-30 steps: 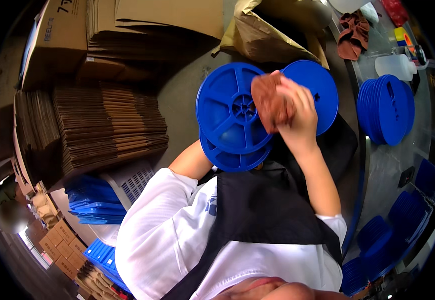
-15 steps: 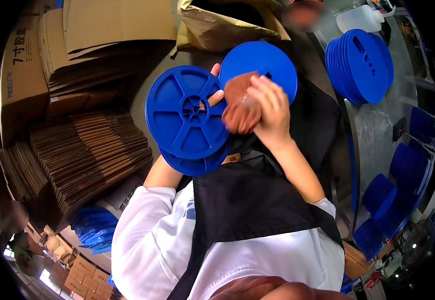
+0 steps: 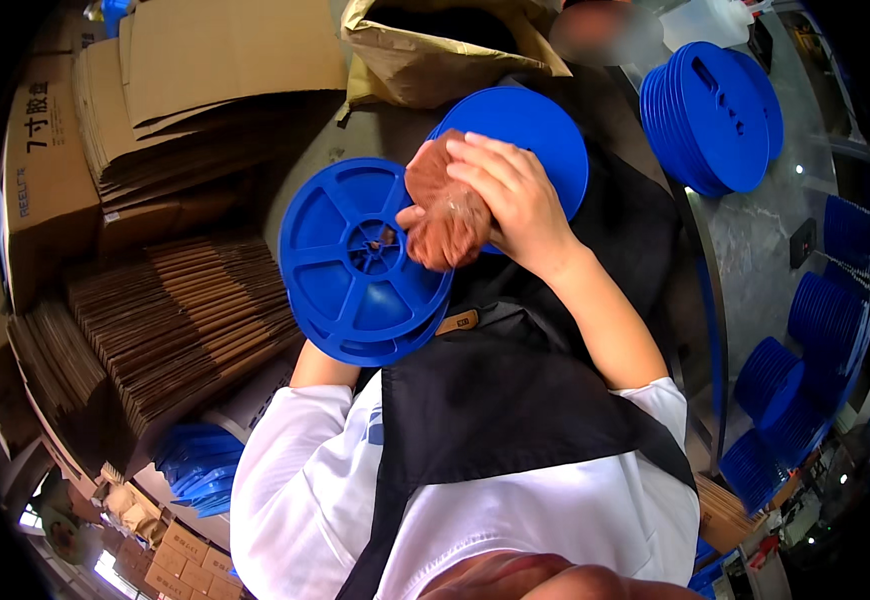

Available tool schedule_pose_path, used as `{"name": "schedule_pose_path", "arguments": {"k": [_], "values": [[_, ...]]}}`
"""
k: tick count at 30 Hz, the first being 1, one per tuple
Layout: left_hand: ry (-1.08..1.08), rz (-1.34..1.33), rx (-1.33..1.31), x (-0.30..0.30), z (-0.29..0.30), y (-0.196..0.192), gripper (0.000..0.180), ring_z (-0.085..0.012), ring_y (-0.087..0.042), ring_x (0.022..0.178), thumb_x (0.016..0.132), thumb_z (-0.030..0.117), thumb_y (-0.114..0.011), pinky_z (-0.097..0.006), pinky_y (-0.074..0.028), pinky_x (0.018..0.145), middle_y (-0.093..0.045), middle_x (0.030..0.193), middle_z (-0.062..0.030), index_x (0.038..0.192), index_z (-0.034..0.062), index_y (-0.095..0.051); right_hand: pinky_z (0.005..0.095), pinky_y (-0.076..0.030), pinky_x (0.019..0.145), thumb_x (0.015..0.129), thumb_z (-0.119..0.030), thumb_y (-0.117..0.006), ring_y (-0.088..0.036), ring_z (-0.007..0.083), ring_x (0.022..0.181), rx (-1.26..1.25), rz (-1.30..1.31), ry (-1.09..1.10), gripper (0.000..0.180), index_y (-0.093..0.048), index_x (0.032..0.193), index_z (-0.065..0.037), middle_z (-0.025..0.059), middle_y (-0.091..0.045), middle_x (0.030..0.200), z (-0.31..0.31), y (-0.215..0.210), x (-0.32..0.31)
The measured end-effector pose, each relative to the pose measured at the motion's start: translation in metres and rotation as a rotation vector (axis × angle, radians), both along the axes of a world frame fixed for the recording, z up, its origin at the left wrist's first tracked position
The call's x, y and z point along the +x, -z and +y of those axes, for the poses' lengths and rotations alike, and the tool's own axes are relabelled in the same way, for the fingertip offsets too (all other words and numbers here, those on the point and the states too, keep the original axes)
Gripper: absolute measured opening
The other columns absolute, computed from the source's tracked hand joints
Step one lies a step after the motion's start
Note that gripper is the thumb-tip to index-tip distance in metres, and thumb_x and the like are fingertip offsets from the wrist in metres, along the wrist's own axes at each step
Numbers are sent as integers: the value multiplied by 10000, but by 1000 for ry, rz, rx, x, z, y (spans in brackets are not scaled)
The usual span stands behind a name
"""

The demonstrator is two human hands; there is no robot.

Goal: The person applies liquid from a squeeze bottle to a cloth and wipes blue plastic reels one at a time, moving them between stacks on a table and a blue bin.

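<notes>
A blue spoked plastic reel [image 3: 327, 215] lies over a second blue reel that shows along its lower edge. My left hand [image 3: 410, 217] holds them from behind; only its thumb tip shows beside the reel, and the other fingers are hidden. Bunched brown cloth [image 3: 450, 235] is gripped in my right hand [image 3: 520, 200], and it covers the right rim of the reel. Behind that hand, a flat-faced blue reel [image 3: 550, 135] rests on the dark fabric over my lap, partly covered by the cloth and fingers.
Folded cardboard stacks [image 3: 195, 310] and a carton [image 3: 50, 160] stand on the left. An open paper sack [image 3: 445, 70] sits ahead. To the right, a metal table [image 3: 745, 230] bears a stack of blue reels [image 3: 710, 120], a squeeze bottle [image 3: 705, 22] and more reel stacks [image 3: 825, 320].
My right hand has brought the cloth leftward onto the edge of the spoked reel. The held reels have shifted slightly down and left, and the lower one shows less.
</notes>
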State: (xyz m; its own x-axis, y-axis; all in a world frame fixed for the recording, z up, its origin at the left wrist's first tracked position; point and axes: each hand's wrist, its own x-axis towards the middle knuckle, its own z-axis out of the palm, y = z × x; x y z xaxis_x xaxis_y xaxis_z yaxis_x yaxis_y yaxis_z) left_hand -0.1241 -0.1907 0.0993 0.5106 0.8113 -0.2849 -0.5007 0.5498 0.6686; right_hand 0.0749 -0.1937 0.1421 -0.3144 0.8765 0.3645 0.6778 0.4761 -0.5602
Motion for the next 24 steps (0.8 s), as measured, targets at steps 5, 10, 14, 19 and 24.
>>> {"name": "schedule_pose_path", "arguments": {"k": [5, 10, 14, 19, 24], "values": [[55, 17, 23, 3, 10, 12, 672, -179, -596, 1037, 894, -12, -622, -339, -480, 950, -614, 1019, -87, 1490, 86, -327, 357, -456, 950, 823, -106, -600, -549, 205, 1218, 146, -148, -226, 219, -651, 1034, -75, 42, -610, 1267, -30, 8, 34], [67, 9, 41, 13, 17, 10, 670, -182, -595, 1041, 896, -12, -618, -340, -475, 956, -614, 1016, -88, 1491, 87, -326, 390, -428, 1015, 850, -89, -651, -548, 287, 1183, 12, 223, 503, 323, -595, 1165, -46, 124, -595, 1265, -39, 39, 84], [39, -1, 16, 18, 15, 9, 672, -184, -595, 1044, 898, -12, -615, -341, -470, 962, -614, 1013, -90, 1493, 87, -320, 345, -404, 1046, 934, -90, -573, -526, 209, 1214, -275, 1424, 699, 346, -519, 1262, 8, 83, -558, 1307, -42, 54, 97], [17, -5, -20, 19, 12, 7, 675, -188, -594, 1048, 900, -11, -612, -342, -464, 969, -613, 1010, -92, 1497, 87, -313, 351, -411, 1037, 977, -214, -484, -523, 228, 1224, -328, 1789, 628, 413, -471, 1343, -23, 83, -530, 1346, -57, 56, 96], [-2, -3, -34, 20, 9, 3, 678, -191, -593, 1051, 902, -10, -609, -343, -458, 976, -613, 1007, -94, 1500, 86, -305, 369, -359, 1096, 958, -396, -487, -465, 225, 1306, -445, 1732, 217, 602, -382, 1427, -32, 94, -477, 1411, -48, 29, 87]]}}
